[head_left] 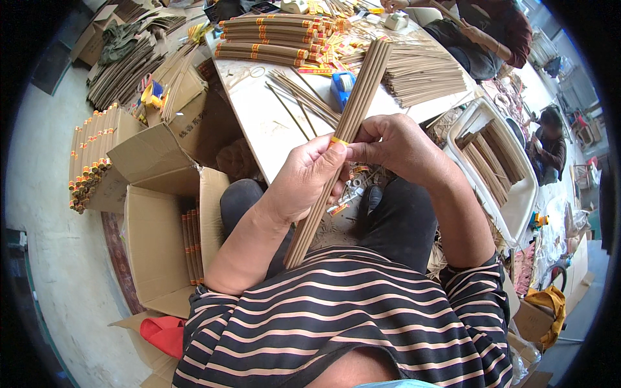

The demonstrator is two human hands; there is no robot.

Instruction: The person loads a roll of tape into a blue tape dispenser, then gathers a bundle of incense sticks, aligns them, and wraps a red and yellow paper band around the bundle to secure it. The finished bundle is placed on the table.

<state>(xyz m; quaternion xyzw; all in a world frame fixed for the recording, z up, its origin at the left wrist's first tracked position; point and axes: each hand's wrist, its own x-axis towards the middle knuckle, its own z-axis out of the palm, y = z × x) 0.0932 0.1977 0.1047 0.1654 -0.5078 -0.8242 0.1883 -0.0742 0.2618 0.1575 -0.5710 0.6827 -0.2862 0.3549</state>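
Note:
A bundle of brown incense sticks (367, 81) slants across my lap, its upper end over the table. My left hand (299, 176) is wrapped around its middle. A narrow yellow band (339, 141) crosses the bundle beside my left thumb. My right hand (402, 147) pinches at this band from the other side, with thumb and fingertips together; whatever lies between them is too small to make out. Just beyond the bundle, a blue tape dispenser (343, 89) stands on the white table (253, 132) next to several loose sticks (301, 97).
Banded incense bundles (265, 40) are stacked on the table, with loose sticks (424, 74) to their right. At my left, an open carton (158, 242) contains bundles. A white tub (525, 216) of sticks stands right. Another person (495, 39) sits across the table.

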